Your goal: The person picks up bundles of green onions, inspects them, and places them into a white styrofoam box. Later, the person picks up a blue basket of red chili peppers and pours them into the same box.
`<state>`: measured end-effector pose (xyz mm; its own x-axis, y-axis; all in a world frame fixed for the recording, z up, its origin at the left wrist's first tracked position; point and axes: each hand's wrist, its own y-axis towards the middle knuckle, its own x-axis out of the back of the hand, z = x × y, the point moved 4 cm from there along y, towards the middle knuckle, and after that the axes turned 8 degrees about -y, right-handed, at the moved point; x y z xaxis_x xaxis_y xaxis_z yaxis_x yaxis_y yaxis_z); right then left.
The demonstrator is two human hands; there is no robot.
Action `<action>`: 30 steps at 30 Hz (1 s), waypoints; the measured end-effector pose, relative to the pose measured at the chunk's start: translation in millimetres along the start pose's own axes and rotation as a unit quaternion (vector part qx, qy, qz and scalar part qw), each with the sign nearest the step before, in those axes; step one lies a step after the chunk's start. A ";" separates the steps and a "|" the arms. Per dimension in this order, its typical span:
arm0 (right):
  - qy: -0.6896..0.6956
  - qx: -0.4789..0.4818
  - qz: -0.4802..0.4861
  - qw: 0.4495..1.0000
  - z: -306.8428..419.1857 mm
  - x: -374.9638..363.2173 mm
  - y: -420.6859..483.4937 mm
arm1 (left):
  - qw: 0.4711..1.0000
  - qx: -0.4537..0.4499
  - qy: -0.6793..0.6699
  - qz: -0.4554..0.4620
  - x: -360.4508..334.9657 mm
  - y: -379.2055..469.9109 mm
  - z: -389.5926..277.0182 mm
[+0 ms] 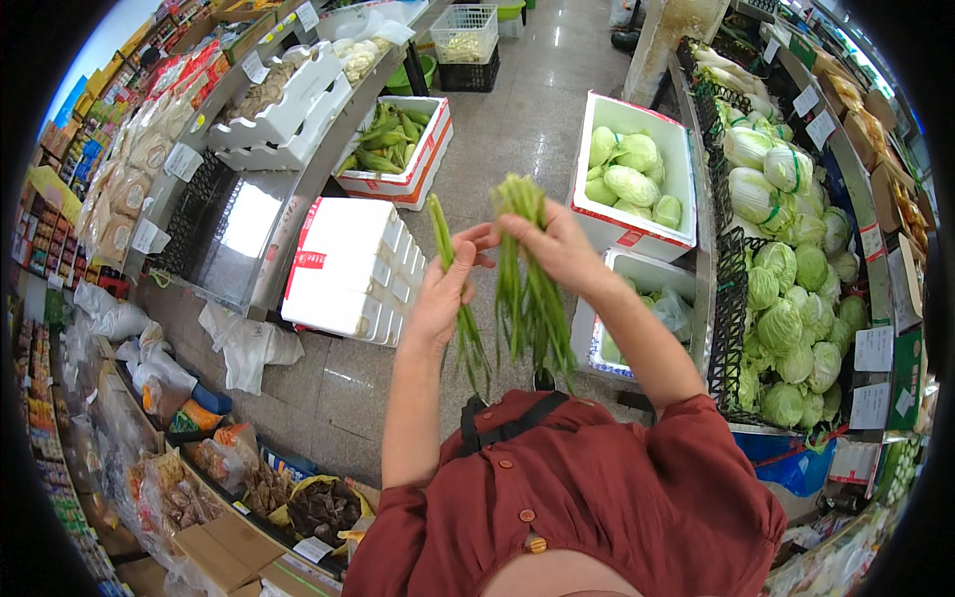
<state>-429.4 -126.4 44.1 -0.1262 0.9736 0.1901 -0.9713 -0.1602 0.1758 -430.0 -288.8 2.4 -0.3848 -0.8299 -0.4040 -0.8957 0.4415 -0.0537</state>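
A thick bunch of long green vegetable stalks point(522, 291) hangs from my right hand point(556, 250), which grips it near the pale top ends. The thinner tips fan downward in front of my shirt. My left hand point(440, 287) holds a smaller cluster of similar green stalks point(468, 339) between thumb and fingers, with their thick ends pointing up. The fingertips of my left hand reach close to the large bunch; whether they touch it I cannot tell. Both hands are held up in the air over the aisle.
White foam boxes point(339, 265) are stacked at left, beside a box of corn ears point(384, 138). At right stand foam boxes of cabbages point(634, 186) and a shelf with green cabbages point(791, 321) and napa cabbages point(753, 186). A white plastic bag point(250, 343) lies on the floor.
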 end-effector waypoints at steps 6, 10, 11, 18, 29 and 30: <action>0.055 0.024 -0.008 0.998 4.5 -18.1 0.0 | 0.998 0.038 -0.051 0.009 -7.0 -2.7 19.2; -0.005 0.052 -0.024 0.998 9.9 -20.4 2.3 | 0.988 0.019 -0.153 0.035 -6.7 2.7 30.4; -0.012 0.061 -0.029 0.998 11.3 -21.5 2.4 | 0.984 0.029 -0.168 0.043 -6.0 3.4 33.7; -0.158 0.043 -0.036 0.986 14.9 -21.7 2.7 | 0.981 0.068 -0.162 0.089 -5.3 6.4 44.9; -0.317 0.169 -0.037 0.932 25.9 -12.1 15.1 | 0.986 0.069 -0.115 0.104 -13.4 15.4 34.7; -0.308 0.173 -0.038 0.935 25.2 -10.4 16.5 | 0.987 0.062 -0.113 0.096 -11.8 17.0 33.2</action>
<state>-439.1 -143.3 69.4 0.1845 0.7235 0.6652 -0.8360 -0.2403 0.4933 -433.3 -260.2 -24.1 -0.4731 -0.6360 -0.6096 -0.7711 0.6336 -0.0626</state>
